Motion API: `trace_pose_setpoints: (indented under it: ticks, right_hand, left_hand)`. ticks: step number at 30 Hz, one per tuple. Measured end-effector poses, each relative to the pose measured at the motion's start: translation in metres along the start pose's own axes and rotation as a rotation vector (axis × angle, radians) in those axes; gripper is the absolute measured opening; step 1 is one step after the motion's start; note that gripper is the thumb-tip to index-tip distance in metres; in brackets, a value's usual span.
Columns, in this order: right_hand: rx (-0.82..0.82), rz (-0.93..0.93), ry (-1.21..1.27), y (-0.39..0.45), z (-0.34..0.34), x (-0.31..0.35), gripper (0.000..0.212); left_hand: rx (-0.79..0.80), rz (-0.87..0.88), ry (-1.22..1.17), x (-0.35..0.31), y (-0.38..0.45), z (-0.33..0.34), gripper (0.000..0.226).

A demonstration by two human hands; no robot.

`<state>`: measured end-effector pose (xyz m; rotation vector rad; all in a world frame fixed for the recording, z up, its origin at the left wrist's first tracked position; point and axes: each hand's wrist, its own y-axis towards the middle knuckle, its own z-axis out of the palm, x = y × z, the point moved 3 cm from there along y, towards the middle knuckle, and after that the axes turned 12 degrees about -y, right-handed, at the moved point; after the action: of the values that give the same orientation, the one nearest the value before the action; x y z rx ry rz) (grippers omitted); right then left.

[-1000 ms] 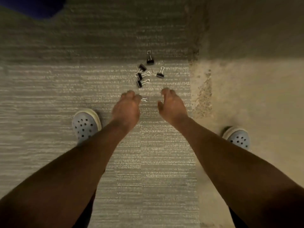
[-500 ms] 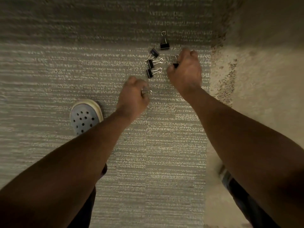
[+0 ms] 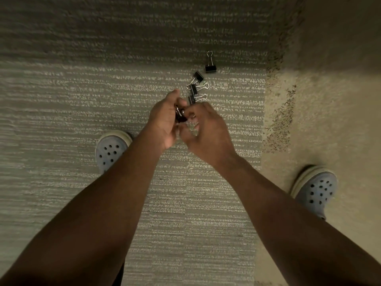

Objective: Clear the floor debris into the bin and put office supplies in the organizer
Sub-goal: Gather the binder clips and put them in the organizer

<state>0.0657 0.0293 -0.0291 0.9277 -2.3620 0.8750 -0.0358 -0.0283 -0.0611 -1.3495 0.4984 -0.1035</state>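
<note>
Head view, looking straight down at grey ribbed carpet (image 3: pixel 72 112); a bare tan floor strip (image 3: pixel 329 124) runs along its right edge, with dark speckled grit (image 3: pixel 278 124) at the seam.

Left hand (image 3: pixel 162 120) and right hand (image 3: pixel 208 129) meet above the carpet, fingers curled toward each other; between them a held binder clip (image 3: pixel 181 116), black with a glint of wire handle, cupped in the left hand; the right hand's fingertips reach it, but whether they actually pinch it cannot be told.

Four loose binder clips on the carpet just beyond the hands; three clustered clips (image 3: pixel 194 88) overlapping or touching; the far clip (image 3: pixel 210 67) lies apart, handle pointing away.

Blue perforated clogs: left clog (image 3: pixel 110 151) on carpet, right clog (image 3: pixel 317 190) on the tan strip.
</note>
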Motion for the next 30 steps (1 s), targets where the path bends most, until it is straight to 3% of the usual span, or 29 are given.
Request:
trace_pose_setpoints:
  ticks: [5, 9, 12, 17, 19, 24, 30]
  right_hand:
    - [-0.125, 0.082, -0.201, 0.039, -0.011, -0.03, 0.026]
    - [-0.125, 0.071, -0.419, 0.079, -0.022, -0.041, 0.04]
    - [-0.074, 0.09, -0.449, 0.101, -0.027, -0.046, 0.037]
    - [-0.022, 0.096, -0.452, 0.112, -0.022, -0.048, 0.032]
    - [-0.046, 0.092, -0.435, 0.114, -0.019, -0.048, 0.027]
    - [-0.07, 0.056, -0.437, 0.11, -0.015, -0.051, 0.021]
    - [0.018, -0.067, -0.511, 0.103, -0.017, -0.05, 0.047]
  left_hand:
    - [-0.196, 0.221, 0.205, -0.011, 0.008, -0.01, 0.042]
    - [-0.169, 0.433, 0.58, -0.014, 0.019, -0.009, 0.021]
    - [-0.113, 0.515, 0.799, -0.009, 0.027, -0.004, 0.018]
    - [-0.112, 0.709, 1.209, -0.002, 0.029, 0.011, 0.049]
    - [-0.135, 0.763, 1.315, -0.001, 0.03, 0.015, 0.048]
    - [-0.107, 0.821, 1.377, 0.0, 0.035, 0.016, 0.039]
    - [-0.046, 0.867, 1.31, 0.005, 0.037, 0.018, 0.051]
